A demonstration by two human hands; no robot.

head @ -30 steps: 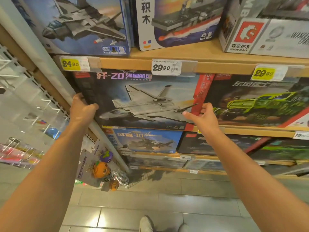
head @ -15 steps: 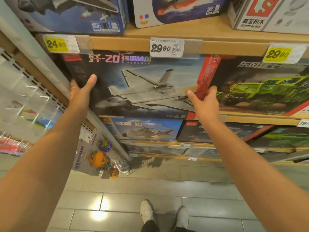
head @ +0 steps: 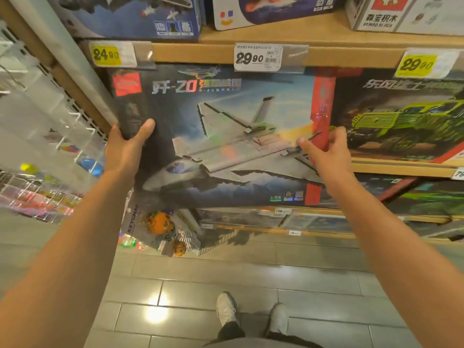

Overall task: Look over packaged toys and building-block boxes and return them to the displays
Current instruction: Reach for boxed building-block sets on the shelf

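Observation:
A large dark building-block box with a grey fighter jet [head: 226, 126] on its front fills the middle of the view, its top under the wooden shelf [head: 326, 54] and its lower part tilted out towards me. My left hand [head: 125, 149] grips the box's left edge, thumb across the front. My right hand [head: 324, 151] holds the box's right edge at the red stripe, thumb on the front and fingers curled round the side.
A box with a green truck [head: 406, 126] stands right of the jet box. More boxes sit on the shelf above and on lower shelves. Price tags [head: 258, 57] line the shelf edge. Keychain packs [head: 158, 222] hang lower left. A white wire rack [head: 50, 121] is at left. Tiled floor below.
The jet box has come out from the shelf towards me and now hangs lower, covering the helicopter box beneath it. Both hands have closed more firmly on its edges.

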